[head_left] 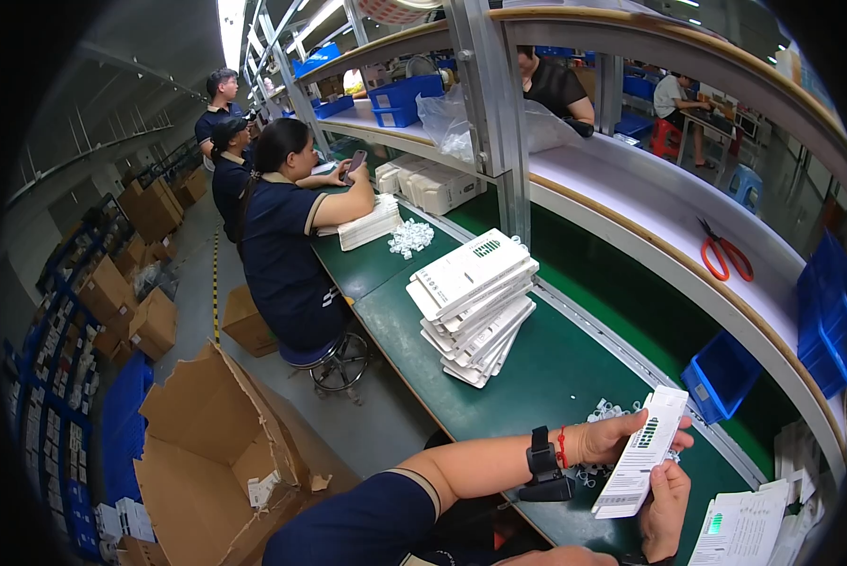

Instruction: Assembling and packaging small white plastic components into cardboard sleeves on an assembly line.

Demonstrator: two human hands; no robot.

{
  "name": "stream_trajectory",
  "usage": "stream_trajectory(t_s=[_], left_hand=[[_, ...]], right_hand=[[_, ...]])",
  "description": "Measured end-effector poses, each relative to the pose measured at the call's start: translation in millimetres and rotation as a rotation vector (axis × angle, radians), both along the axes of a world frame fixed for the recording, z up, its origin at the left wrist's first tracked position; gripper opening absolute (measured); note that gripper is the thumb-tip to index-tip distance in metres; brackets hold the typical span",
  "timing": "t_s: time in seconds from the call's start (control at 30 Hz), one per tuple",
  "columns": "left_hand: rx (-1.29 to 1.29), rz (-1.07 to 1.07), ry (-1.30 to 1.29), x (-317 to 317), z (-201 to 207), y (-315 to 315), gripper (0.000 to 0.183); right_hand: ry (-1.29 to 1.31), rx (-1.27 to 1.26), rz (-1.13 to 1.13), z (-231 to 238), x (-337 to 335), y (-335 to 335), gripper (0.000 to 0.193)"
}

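Table (556, 377): green-topped
My grip: left hand (615, 435) and right hand (666, 506) grasping one flat white carton (640, 464)
Red-handled scissors (715, 242): at its one o'clock

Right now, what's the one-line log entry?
Left hand: holding white carton; right hand: at carton's edge; green table: stacked white cartons, small whitish pieces

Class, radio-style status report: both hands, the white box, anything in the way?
Left hand and right hand gripping white box. Box tilted, green-marked printed face showing. Loose white pieces on green table, near hands; not clearly blocking.
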State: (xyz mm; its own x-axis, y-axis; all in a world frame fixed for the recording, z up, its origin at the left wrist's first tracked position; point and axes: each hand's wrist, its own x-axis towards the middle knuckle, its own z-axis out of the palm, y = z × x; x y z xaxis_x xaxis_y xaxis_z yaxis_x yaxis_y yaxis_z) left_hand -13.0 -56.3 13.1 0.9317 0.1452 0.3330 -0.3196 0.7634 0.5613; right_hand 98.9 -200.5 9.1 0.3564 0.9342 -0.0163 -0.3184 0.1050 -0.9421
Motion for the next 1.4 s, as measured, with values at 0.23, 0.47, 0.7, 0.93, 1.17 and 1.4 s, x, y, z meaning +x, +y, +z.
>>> stream_trajectory(t_s=[0.23, 0.47, 0.7, 0.93, 1.17, 1.4], left_hand=[[0.087, 0.065, 0.058, 0, 0, 4, 0.09], [0.099, 0.128, 0.08, -4, 10, 2, 0.085], [0.111, 0.161, 0.095, -5, 9, 2, 0.083], [0.127, 0.112, 0.061, -2, 8, 0, 0.083], [0.025, 0.013, 0.057, -5, 9, -3, 0.082], [0.076, 0.07, 0.16, -2, 1, 0, 0.06]], right_hand=[[-0.073, -0.066, -0.036, 5, 2, 1, 0.019], [-0.448, 0.006, -0.296, 4, 2, 5, 0.018], [-0.419, -0.08, -0.338, 13, -6, 6, 0.016], [-0.387, -0.037, -0.007, -8, 12, -6, 0.024], [-0.314, -0.03, 0.062, 8, 3, -11, 0.031], [-0.326, -0.037, 0.03, 8, 5, -14, 0.032]])
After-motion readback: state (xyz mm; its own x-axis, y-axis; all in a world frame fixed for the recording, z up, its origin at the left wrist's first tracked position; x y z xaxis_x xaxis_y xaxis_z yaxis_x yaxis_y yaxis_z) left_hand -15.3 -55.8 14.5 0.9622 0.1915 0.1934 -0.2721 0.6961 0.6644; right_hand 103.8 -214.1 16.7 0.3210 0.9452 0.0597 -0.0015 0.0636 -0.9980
